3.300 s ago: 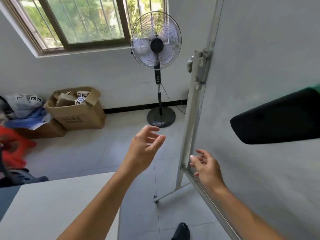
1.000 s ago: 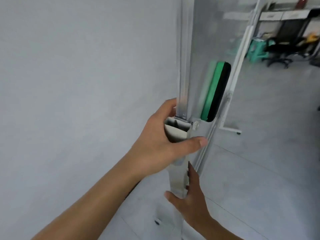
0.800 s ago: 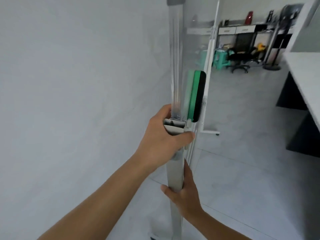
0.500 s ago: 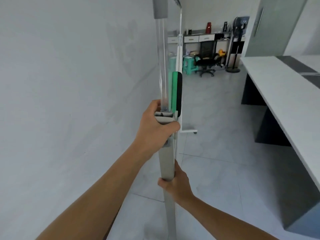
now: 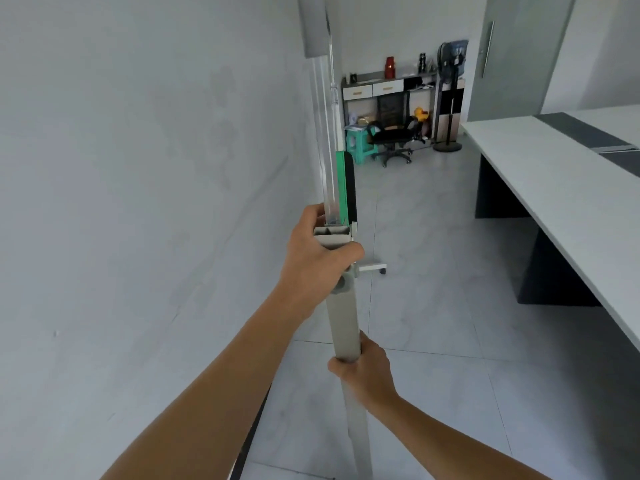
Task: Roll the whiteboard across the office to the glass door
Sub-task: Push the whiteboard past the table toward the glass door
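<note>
Both hands (left hand (image 5: 313, 268) above right hand (image 5: 365, 372)) grip the whiteboard (image 5: 145, 188) post.

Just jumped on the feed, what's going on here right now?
A person is gripping the side post of a rolling whiteboard with both hands: the left hand at the top of the post, the right hand lower down. A green eraser sits on the board's edge. Ahead lies open tiled floor, with a long desk on the right and the frosted glass door at the far end, not yet reached.
</note>
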